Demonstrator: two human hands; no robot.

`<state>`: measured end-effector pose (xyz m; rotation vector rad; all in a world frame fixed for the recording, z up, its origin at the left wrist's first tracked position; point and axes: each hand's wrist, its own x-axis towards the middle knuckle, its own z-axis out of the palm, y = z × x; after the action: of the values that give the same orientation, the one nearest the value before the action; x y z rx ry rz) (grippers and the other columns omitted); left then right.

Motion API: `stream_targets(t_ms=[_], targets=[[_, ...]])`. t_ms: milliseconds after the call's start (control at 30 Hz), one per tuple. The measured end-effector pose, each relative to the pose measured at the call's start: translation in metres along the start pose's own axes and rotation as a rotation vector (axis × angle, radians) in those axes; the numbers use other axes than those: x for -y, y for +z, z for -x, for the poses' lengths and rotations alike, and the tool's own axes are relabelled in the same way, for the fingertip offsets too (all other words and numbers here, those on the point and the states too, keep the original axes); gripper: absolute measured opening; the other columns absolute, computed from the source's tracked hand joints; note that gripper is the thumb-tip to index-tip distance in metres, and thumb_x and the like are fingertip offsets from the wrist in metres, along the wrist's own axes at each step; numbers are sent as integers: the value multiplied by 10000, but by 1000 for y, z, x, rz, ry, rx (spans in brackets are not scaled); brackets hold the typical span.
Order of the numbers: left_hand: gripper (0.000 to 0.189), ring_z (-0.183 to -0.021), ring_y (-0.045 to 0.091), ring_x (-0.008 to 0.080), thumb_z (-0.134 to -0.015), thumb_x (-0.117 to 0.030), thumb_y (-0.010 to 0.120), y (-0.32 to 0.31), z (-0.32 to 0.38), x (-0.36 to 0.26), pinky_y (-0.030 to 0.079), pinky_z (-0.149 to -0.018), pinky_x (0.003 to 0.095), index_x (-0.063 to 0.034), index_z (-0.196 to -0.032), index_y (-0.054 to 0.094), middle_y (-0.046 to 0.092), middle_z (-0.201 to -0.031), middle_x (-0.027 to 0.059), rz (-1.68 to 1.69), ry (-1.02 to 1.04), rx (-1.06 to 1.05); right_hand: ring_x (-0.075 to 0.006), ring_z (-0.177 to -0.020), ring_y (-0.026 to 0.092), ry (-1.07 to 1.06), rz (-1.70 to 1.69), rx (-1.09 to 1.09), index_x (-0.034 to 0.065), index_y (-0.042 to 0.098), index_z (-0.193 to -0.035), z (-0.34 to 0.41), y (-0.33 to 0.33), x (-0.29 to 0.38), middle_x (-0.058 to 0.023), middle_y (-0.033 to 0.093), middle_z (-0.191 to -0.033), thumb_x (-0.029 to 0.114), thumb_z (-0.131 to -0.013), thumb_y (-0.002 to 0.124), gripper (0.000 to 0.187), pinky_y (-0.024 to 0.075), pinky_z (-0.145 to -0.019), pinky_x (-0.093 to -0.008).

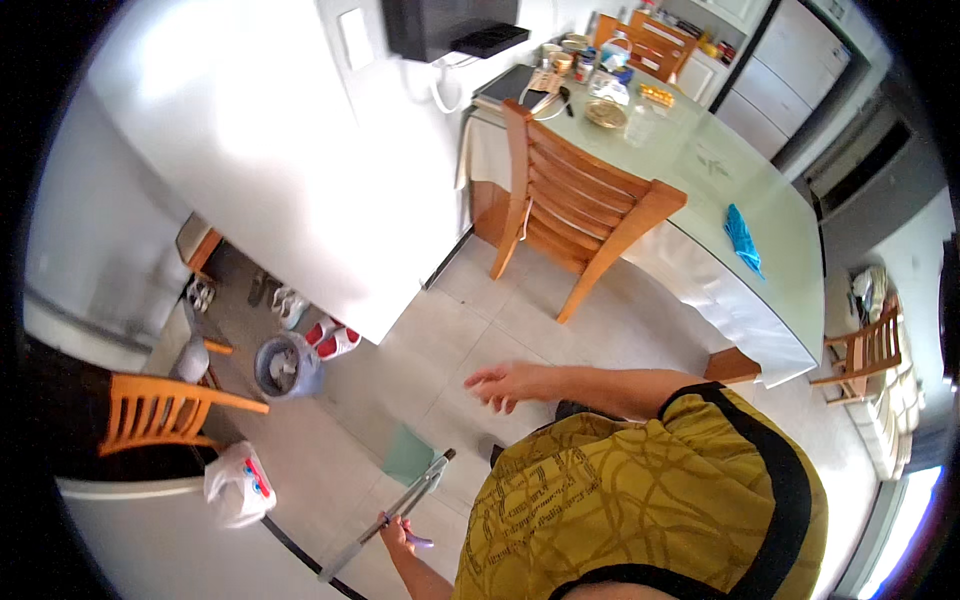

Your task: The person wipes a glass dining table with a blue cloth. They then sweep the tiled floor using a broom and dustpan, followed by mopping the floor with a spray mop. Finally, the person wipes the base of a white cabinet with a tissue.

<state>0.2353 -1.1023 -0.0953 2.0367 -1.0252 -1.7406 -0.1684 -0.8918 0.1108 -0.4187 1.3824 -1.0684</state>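
My left hand point(396, 531), low in the view, grips metal poles point(409, 499) that run slantwise over the floor. A pale green dustpan point(409, 455) lies by their upper end. Some purple part point(420, 540) shows beside my fingers; what it belongs to is unclear. Held out in front of my body, my right hand point(502, 384) is slightly blurred, its fingers apart with nothing in them. Tiled floor point(450, 330) shows beneath it.
A wooden chair point(585, 202) stands against a glass-topped table point(765, 180) with a blue cloth point(742, 240). Left are a lined waste bin point(289, 367), red-and-white shoes point(334, 341), another wooden chair point(165, 412) and a white plastic bag point(240, 487). A white wall point(300, 187) juts in between.
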Motion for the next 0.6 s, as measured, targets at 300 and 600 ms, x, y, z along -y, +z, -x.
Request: stream_targets(t_ms=[300, 600], targets=[[221, -464, 462, 224, -834, -152, 499, -6, -17, 18, 360, -382, 339, -91, -1039, 445, 389, -540, 64, -276, -14, -316, -70, -669, 519, -330, 22, -646, 40, 451, -1169, 174, -235, 71, -1, 539, -770, 234, -824, 509, 400, 444, -585, -214], [310, -563, 491, 232, -802, -239, 518, 201, 68, 44, 380, -485, 342, -94, -1068, 455, 447, -625, 87, -1133, 572, -283, -85, -652, 500, -386, -76, -967, 79, 511, -1117, 227, -582, 97, 0, 514, -768, 244, -836, 500, 326, 452, -576, -235]])
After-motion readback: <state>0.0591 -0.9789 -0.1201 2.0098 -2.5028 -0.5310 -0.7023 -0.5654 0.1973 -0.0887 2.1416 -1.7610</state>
